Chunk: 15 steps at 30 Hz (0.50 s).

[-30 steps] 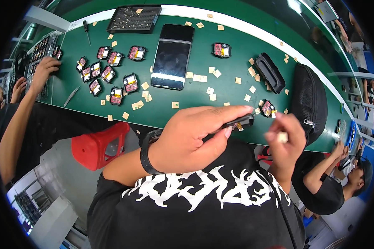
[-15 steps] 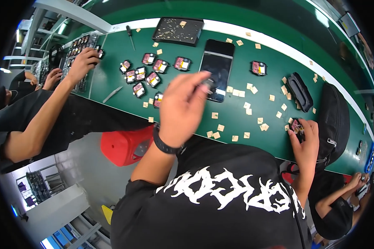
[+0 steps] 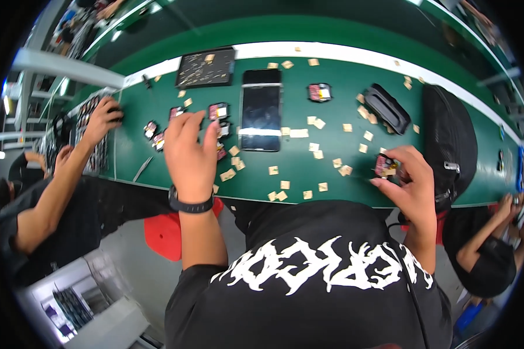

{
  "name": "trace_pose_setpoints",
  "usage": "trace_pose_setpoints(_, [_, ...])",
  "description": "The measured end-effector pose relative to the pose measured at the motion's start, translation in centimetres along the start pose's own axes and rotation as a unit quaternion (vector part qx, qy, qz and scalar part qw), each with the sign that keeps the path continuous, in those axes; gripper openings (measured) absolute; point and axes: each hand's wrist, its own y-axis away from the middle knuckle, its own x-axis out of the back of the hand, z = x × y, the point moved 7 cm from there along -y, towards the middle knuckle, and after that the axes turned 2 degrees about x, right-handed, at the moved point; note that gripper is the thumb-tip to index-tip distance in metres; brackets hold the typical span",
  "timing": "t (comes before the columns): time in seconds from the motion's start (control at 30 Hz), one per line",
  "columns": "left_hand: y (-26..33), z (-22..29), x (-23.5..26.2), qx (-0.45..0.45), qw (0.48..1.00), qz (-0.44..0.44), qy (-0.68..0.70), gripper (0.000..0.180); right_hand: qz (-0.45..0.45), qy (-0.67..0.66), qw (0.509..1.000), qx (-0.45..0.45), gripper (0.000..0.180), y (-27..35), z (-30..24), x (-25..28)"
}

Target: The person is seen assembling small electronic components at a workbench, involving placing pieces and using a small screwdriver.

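Observation:
Pinched between the thumb and fingers of my right hand (image 3: 413,177) is a small electronic module (image 3: 383,166) with a red face and black frame, low over the bench's right part. My left hand (image 3: 191,157) reaches over a cluster of similar modules, thumb and fingers apart, and covers some of them. One module (image 3: 219,111) lies just beyond its thumb; another (image 3: 150,128) sits to its left. A single module (image 3: 319,92) lies apart, right of a dark smartphone (image 3: 261,113). Small beige squares (image 3: 298,133) are scattered between my hands.
A black tray of tiny parts (image 3: 205,67) lies at the back left. On the right are an oblong black holder (image 3: 388,109) and a black zip case (image 3: 450,145). Tweezers (image 3: 143,168) lie near the left front edge. A co-worker's hand (image 3: 103,122) works at far left.
My left hand has moved left from the phone to the module cluster, its fingers spreading. My right hand still holds its module, now turned more toward me. The view has shifted.

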Motion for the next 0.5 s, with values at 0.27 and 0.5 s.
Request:
trace_pose_setpoints(0.27, [6.2, 13.6, -6.3, 0.164, 0.636, -0.409, 0.633, 0.051, -0.047, -0.041, 0.989, 0.138, 0.053, -1.3, -5.4, -1.9])
trace_pose_setpoints(0.5, [7.0, 14.3, -7.8, 0.233, 0.547, -0.435, 0.676, 0.044, 0.044, -0.141, 0.987, 0.067, 0.023, 0.2, -3.1, -0.2])
